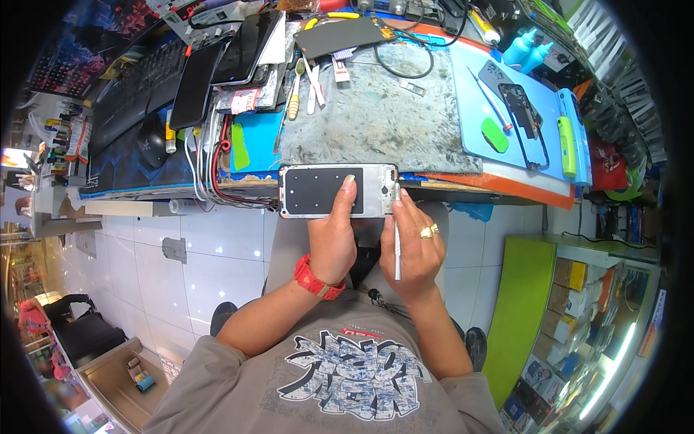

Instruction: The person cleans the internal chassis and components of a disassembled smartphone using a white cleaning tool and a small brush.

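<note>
Held sideways just in front of the bench edge is a phone frame (374,179), silver-grey with its screen off and a black rectangular sheet (311,189) across much of its face. My left hand (334,242) grips it from below, thumb pressed on the black sheet. At the frame's right end, my right hand (418,253) pinches a slim silver metal tool (397,253), held upright like a pen. The tool's upper tip meets the frame's right edge; its exact kind is too small to tell.
A stained grey work mat (376,123) lies beyond the phone. To its left are a yellow toothbrush (294,98), black phones (196,85) and bundled cables. On the right, a blue mat (470,108) bears a black phone frame (522,119) and a green tool (566,147).
</note>
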